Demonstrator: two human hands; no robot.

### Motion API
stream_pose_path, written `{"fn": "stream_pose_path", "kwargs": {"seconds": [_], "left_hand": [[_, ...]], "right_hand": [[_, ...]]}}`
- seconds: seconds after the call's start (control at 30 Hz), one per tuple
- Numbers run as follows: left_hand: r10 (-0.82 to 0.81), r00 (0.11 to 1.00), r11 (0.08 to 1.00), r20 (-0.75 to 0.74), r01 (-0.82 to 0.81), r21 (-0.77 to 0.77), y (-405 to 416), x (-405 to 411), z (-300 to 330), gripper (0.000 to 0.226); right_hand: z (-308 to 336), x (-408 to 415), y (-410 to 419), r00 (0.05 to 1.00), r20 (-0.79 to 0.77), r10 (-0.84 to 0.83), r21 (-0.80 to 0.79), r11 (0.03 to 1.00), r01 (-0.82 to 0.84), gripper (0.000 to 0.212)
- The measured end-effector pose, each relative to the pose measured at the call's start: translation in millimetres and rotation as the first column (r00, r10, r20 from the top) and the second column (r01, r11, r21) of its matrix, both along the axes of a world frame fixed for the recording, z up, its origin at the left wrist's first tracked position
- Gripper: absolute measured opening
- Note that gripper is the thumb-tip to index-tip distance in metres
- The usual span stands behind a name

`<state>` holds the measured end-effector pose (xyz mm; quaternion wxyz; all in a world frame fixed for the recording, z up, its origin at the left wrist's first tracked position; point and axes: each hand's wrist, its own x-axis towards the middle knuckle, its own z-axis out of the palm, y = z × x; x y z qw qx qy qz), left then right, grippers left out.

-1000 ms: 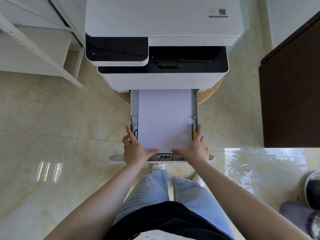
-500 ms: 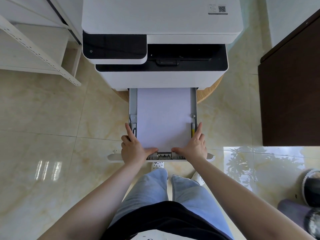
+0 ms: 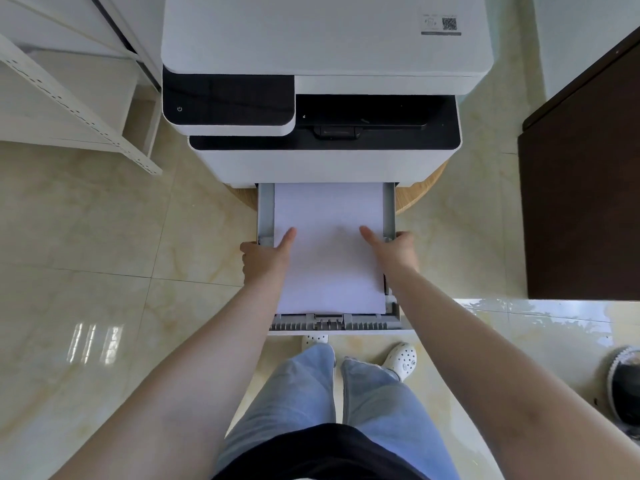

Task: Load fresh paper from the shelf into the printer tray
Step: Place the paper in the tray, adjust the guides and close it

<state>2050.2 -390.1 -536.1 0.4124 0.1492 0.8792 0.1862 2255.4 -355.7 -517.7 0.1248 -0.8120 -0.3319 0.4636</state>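
A white printer [image 3: 325, 50] stands on a round wooden stand, its grey paper tray [image 3: 265, 216] pulled out toward me. A stack of white paper [image 3: 329, 258] lies flat inside the tray. My left hand [image 3: 265, 258] grips the tray's left wall, thumb lying on the paper and fingers curled outside. My right hand [image 3: 396, 251] holds the right wall the same way, thumb on the sheet. The tray's ribbed front end [image 3: 332, 323] shows below the paper.
A white metal shelf [image 3: 69, 98] stands at the left of the printer. A dark brown cabinet [image 3: 585, 188] is at the right. The floor is glossy beige tile. My legs and white shoes [image 3: 401, 358] are under the tray's front. A dark slipper [image 3: 625, 386] lies at far right.
Both hands have moved from the tray's front corners forward to the middle of its side walls, thumbs now on the paper. The tray looks about equally far out.
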Motion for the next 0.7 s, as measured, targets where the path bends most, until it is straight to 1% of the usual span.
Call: {"fn": "stream_pose_path", "kwargs": {"seconds": [0.07,0.13,0.23,0.4,0.6,0.7], "left_hand": [[0.037,0.999,0.999,-0.006,-0.037,-0.038,10,0,-5,0.101],[0.047,0.998,0.997,-0.032,-0.049,-0.063,15,1,-11,0.098],[0.054,0.996,0.995,-0.064,-0.059,-0.080,16,3,-19,0.095],[0.047,0.995,0.996,-0.082,-0.053,-0.076,16,3,-17,0.098],[0.002,0.996,0.998,-0.092,-0.008,-0.063,14,5,-12,0.097],[-0.084,0.993,0.996,-0.087,0.081,-0.035,6,2,-9,0.099]], "right_hand": [[0,-3,13,0.996,-0.052,-0.066,-0.041,0.997,0.064,0.081],[-4,-5,21,0.993,-0.065,-0.100,-0.070,0.993,0.096,0.082],[-9,-6,24,0.992,-0.062,-0.106,-0.064,0.993,0.102,0.078],[-13,-5,19,0.995,-0.050,-0.091,-0.040,0.995,0.089,0.073],[-13,-7,15,0.996,-0.043,-0.081,-0.010,0.997,0.081,0.070],[-10,-1,6,0.997,-0.073,-0.027,0.041,0.999,0.030,0.069]]}}
